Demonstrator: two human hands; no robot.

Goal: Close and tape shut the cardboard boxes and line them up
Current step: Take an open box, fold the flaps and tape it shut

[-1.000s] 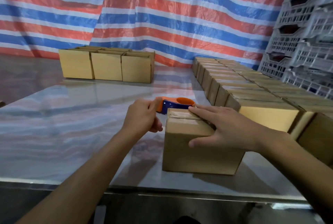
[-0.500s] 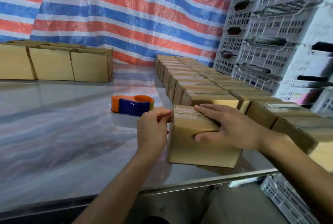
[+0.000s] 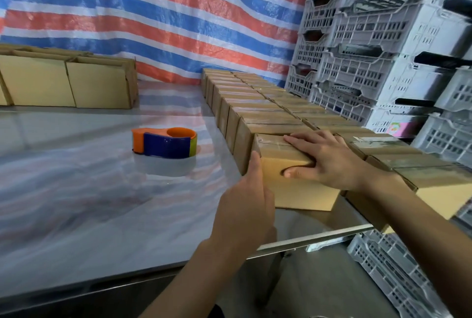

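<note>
Cardboard, plain brown, makes up the box [image 3: 298, 187] that both hands are on. It stands on the shiny table [image 3: 76, 190] near the front edge, at the near end of the left row of taped boxes [image 3: 255, 110] and up against the last of them. The right hand [image 3: 332, 159] lies flat on its top with fingers spread and the thumb pressed to the front face, covering much of the clear tape seam. The left hand [image 3: 245, 205] shows only its back. One straight digit touches the box's left front corner, the rest are hidden, so its grip cannot be told. An orange-and-blue tape dispenser [image 3: 164, 142] sits apart on the table. The open boxes [image 3: 99, 85] at the back left are cut off by the frame.
</note>
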